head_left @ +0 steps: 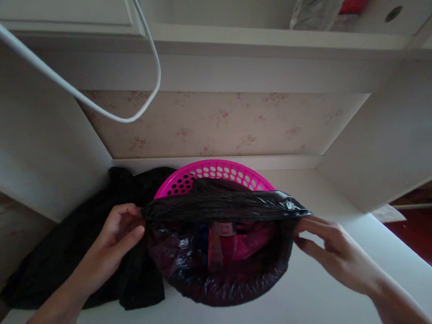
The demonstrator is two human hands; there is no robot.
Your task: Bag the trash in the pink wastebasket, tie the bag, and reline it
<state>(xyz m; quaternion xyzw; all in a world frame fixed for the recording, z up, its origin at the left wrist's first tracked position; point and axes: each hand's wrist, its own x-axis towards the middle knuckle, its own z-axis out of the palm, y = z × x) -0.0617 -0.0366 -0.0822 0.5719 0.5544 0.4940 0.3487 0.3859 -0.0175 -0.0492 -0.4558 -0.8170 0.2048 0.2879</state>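
Holding a black plastic bag (231, 203) by its edge, right over a pink basket (215, 167) set on the white counter (325, 300), with the basket's far rim uncovered. Pinching the bag's one side with the left hand (120, 232), fingers curled in, thumb close by, only a small gap between. Matching that on the other side with the right hand (336, 246), fingers bent onto the edge, thumb slightly below, nearly closed. Edge drawn in a band from hand to hand. Inside, showing pink and blue, with a pink item (246, 247) in the shade, too dim to name. Just left, lying crumpled, a black bundle (78, 241). Behind, flowered wallpaper (219, 122). Above, a white shelf (248, 37), plus a white cable (79, 94) looping in at upper left.
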